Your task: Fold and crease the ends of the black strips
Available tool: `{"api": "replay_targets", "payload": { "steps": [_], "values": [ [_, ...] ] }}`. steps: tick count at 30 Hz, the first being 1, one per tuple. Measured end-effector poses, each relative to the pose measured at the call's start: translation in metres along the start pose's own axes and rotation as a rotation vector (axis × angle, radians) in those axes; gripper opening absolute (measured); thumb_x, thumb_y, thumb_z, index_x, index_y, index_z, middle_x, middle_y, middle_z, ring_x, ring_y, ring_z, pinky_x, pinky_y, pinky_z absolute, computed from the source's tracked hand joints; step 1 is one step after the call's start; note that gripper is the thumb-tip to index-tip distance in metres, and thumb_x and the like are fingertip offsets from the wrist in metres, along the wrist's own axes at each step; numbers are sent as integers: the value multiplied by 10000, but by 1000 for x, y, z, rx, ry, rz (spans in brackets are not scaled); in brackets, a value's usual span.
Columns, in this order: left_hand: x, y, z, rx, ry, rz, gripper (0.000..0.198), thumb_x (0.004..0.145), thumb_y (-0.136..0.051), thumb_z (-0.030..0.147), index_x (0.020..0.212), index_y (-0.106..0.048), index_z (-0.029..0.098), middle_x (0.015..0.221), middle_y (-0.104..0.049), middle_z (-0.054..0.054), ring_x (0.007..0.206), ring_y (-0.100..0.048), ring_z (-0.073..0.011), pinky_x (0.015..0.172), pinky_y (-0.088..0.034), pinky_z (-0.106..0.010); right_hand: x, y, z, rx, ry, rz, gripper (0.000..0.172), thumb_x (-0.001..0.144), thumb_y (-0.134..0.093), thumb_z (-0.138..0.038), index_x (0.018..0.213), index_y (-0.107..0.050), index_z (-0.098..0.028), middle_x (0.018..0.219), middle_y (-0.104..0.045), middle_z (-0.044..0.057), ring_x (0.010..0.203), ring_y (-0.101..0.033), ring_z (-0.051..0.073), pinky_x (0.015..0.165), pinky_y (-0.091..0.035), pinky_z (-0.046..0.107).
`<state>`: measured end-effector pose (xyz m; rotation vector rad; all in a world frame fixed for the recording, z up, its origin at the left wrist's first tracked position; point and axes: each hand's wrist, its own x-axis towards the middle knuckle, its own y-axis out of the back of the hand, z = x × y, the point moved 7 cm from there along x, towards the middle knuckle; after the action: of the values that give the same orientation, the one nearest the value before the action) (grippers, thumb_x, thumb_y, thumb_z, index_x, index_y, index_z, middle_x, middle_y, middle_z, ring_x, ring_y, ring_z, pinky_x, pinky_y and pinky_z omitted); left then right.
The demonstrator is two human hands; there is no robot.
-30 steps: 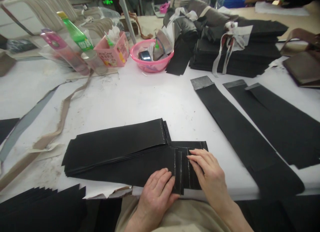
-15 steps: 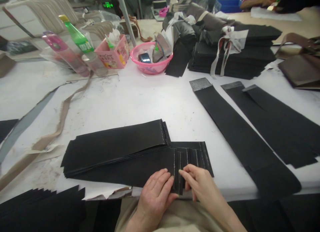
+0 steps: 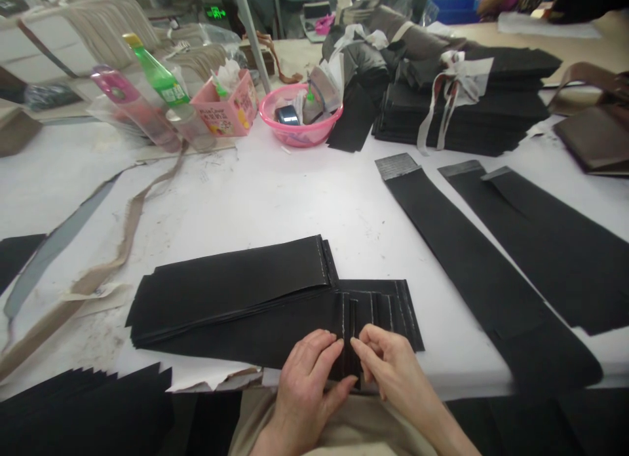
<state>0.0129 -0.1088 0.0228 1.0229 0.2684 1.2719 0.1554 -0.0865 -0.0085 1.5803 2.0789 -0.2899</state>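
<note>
At the table's front edge lies a stack of black flat panels (image 3: 236, 282), layered like steps at its right end, with pale stitch lines along the edges. My left hand (image 3: 309, 371) rests on the lowest-lying panel, its fingers extended and pressing beside a stitched edge, thumb out to the right. My right hand (image 3: 388, 354) is closed, thumb and forefinger pinching a narrow black strip (image 3: 353, 318) that stands along that stitched edge. The fingers hide the strip's lower part.
Long black panels (image 3: 452, 246) lie to the right. Behind are a tied black stack (image 3: 457, 118), a pink basin (image 3: 299, 135), a pink box (image 3: 226, 109) and bottles (image 3: 157, 69). A tan strap (image 3: 128, 227) and more black pieces (image 3: 88, 410) lie left. A person's sleeve (image 3: 496, 0) shows far right.
The narrow strip has come slightly left, closer to the stitched edge, with my right fingertips. My left thumb has lifted outward to the right. The whole view has shifted a little.
</note>
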Motion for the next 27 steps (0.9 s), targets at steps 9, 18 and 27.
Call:
{"api": "replay_targets", "payload": {
  "steps": [9, 18, 27],
  "values": [
    [2, 2, 4, -39, 16, 26, 300, 874, -546, 170, 1169, -593, 140, 1114, -624, -131, 1082, -584, -260, 902, -557, -419, 0, -3, 6, 67, -21, -8, 384, 937, -511, -491, 690, -435, -206, 508, -522, -60, 348, -381, 62, 327, -250, 160],
    [-2, 8, 6, -9, 8, 81, 163, 879, -506, 85, 985, -612, 149, 1014, -646, -108, 1027, -624, -225, 851, -579, -335, 0, -4, 12, 46, -18, -10, 389, 947, -489, -512, 715, -432, -206, 522, -542, -57, 353, -402, 62, 338, -275, 157],
    [-3, 11, -2, -126, 113, 85, 135, 882, -521, 68, 935, -606, 159, 960, -646, -86, 962, -636, -192, 836, -552, -297, -5, 11, 10, -119, 3, 143, 347, 959, -446, -542, 837, -512, -224, 543, -543, -61, 381, -472, 99, 375, -336, 192]
  ]
}}
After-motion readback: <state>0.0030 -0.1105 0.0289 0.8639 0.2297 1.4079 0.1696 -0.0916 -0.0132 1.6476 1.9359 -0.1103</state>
